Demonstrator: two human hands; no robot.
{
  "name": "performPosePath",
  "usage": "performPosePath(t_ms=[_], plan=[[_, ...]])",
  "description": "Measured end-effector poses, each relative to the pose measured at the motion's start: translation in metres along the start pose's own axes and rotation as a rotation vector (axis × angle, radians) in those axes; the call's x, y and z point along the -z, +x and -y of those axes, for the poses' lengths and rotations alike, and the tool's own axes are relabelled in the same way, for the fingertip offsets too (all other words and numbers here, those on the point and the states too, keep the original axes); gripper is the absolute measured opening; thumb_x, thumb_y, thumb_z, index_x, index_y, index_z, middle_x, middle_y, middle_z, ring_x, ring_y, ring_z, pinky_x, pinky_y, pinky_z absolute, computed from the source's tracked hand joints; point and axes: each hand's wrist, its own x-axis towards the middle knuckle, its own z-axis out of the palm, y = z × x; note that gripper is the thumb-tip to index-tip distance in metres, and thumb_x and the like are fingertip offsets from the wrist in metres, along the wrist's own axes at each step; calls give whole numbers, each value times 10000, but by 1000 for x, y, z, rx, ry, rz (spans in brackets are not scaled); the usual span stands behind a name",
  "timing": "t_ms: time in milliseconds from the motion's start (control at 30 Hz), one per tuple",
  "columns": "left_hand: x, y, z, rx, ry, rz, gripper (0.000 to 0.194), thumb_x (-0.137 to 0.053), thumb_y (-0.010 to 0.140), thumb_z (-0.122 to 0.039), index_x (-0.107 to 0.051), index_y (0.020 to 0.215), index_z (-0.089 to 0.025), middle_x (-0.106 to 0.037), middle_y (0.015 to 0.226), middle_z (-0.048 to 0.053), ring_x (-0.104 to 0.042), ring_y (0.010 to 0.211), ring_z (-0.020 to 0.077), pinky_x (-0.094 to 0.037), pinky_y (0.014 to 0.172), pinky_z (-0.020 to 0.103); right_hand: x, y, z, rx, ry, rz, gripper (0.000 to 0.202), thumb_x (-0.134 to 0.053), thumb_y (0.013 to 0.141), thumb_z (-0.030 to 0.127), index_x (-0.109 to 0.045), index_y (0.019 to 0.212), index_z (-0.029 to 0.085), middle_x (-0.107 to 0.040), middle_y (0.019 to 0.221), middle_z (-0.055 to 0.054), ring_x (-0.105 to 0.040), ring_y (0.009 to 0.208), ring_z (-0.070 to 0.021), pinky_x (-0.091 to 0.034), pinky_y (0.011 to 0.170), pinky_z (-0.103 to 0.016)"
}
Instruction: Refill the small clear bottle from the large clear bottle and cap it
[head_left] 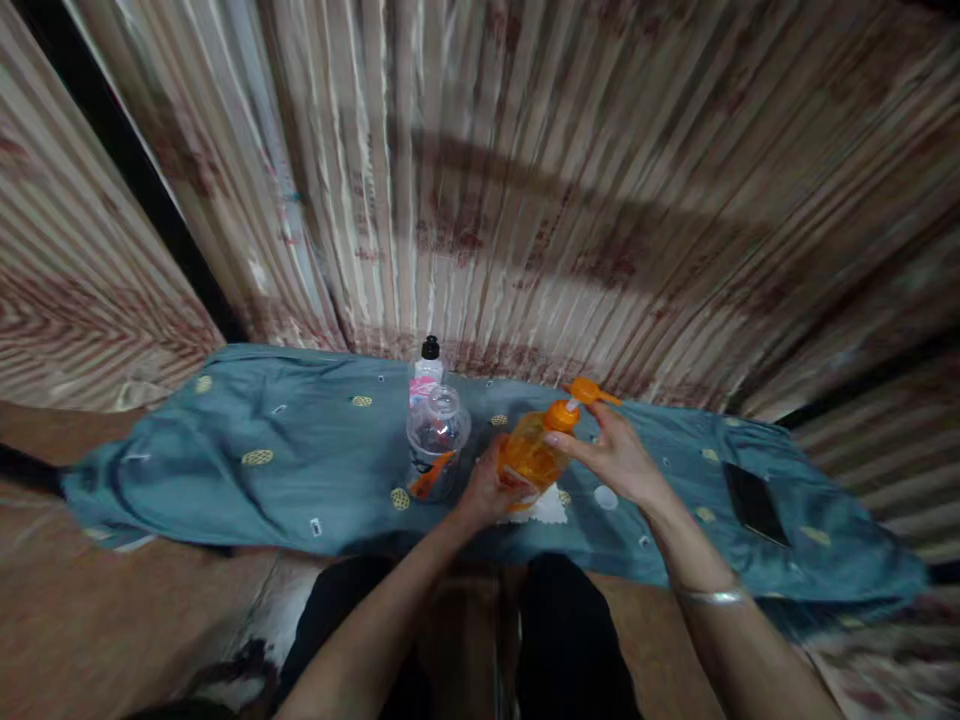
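Observation:
An orange pump bottle (534,452) leans to the right above the blue-green cloth, its orange pump top at the upper right. My left hand (487,488) is wrapped round the lower left side of this bottle. At its neck, my right hand (611,448) has thumb and fingers around the orange collar, just under the pump head. To the left stands an open clear plastic bottle (437,430) with an orange and black label. Behind it is a clear bottle with a black cap (430,350) and a pink label. A white paper piece (550,508) lies beneath the orange bottle.
The patterned blue-green cloth (300,440) covers a long narrow surface. A dark phone (756,502) lies at its right part, and a round whitish disc (606,497) is nearer the middle. A pleated curtain (465,200) hangs behind. My knees are at the front edge.

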Motion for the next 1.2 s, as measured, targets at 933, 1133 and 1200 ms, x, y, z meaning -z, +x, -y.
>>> performPosePath(t_ms=[933, 1133, 1200], plan=[[5, -1, -22, 68, 115, -16, 720, -846, 603, -286, -517, 1240, -219, -650, 1162, 70, -613, 1079, 270, -461, 955, 425, 13, 16, -2, 47, 400, 214, 498, -746, 713, 625, -724, 1024, 237, -738, 1107, -53, -641, 1124, -277, -448, 1064, -463], [5, -1, -22, 76, 120, -14, 752, -852, 602, -284, -508, 1268, -227, -649, 1175, 78, -610, 1105, 282, -458, 965, 435, 14, 15, -2, 58, 368, 229, 484, -756, 719, 594, -720, 1023, 219, -726, 1131, -71, -627, 1146, -296, -436, 1074, -485], [5, -1, -22, 79, 124, -16, 742, -856, 596, -283, -517, 1253, -226, -649, 1174, 75, -610, 1101, 283, -458, 964, 435, 14, 15, -2, 67, 362, 248, 476, -748, 733, 584, -717, 1035, 217, -722, 1135, -74, -628, 1144, -296, -433, 1075, -486]])
